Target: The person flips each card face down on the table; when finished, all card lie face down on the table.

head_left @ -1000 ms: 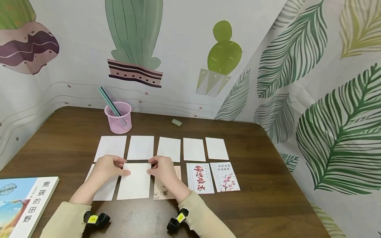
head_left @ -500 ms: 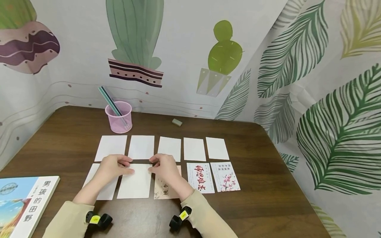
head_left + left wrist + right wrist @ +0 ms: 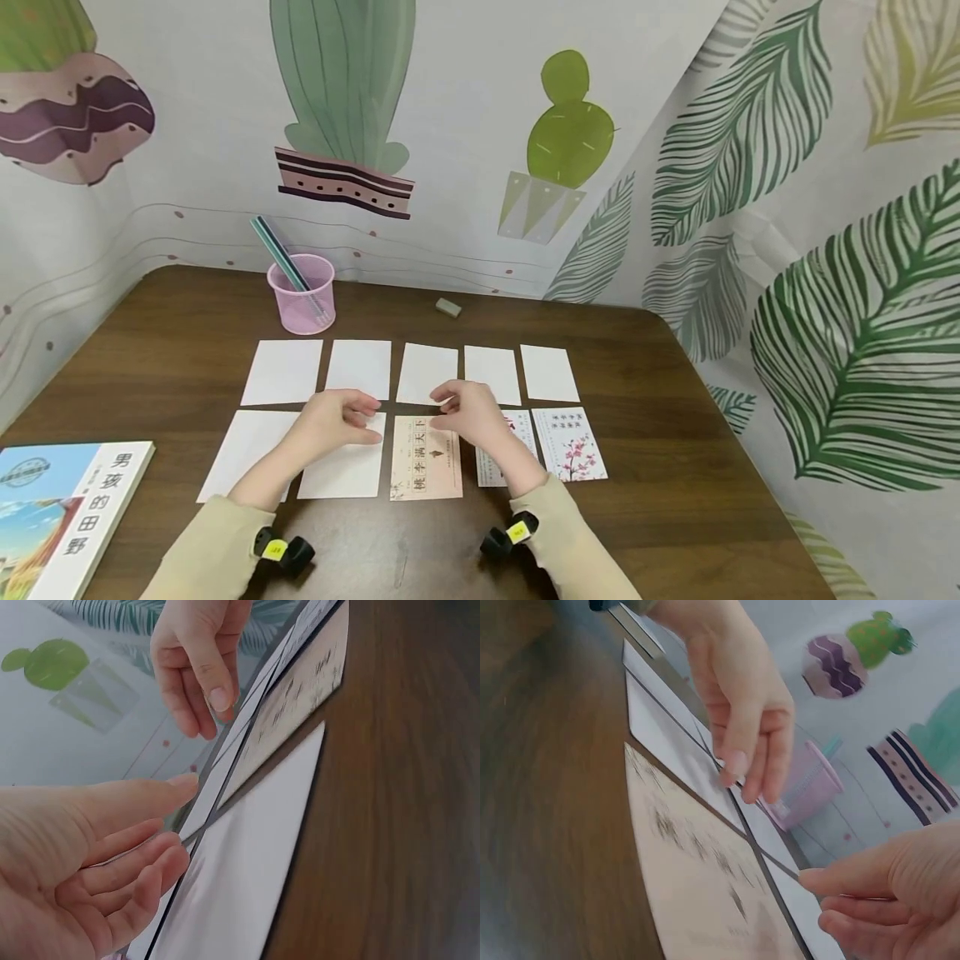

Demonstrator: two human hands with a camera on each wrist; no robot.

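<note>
My left hand (image 3: pixel 330 429) is over a blank white card (image 3: pixel 341 475), second from the left in the front row. Its fingers are loosely bent with a gap to the thumb, and nothing is held. My right hand (image 3: pixel 480 417) hovers beside the top right corner of a beige card (image 3: pixel 427 458) with printed Chinese characters. Thumb and fingers of that hand stand apart too, as the right wrist view (image 3: pixel 885 892) shows. Its wrist partly hides a white card (image 3: pixel 491 471) with red lettering. A card with pink blossoms (image 3: pixel 566 450) lies at the right end.
Several blank white cards (image 3: pixel 357 367) form a back row, and another (image 3: pixel 240 450) lies at front left. Behind them stand a pink cup (image 3: pixel 302 308) with pencils and a grey eraser (image 3: pixel 448 307). A book (image 3: pixel 67 508) lies on the table's (image 3: pixel 675 500) left side.
Both hands have moved right. They have left the top corners of the second front-row white card, and the beige card's printing is now in full view while the red-lettered card is partly covered.
</note>
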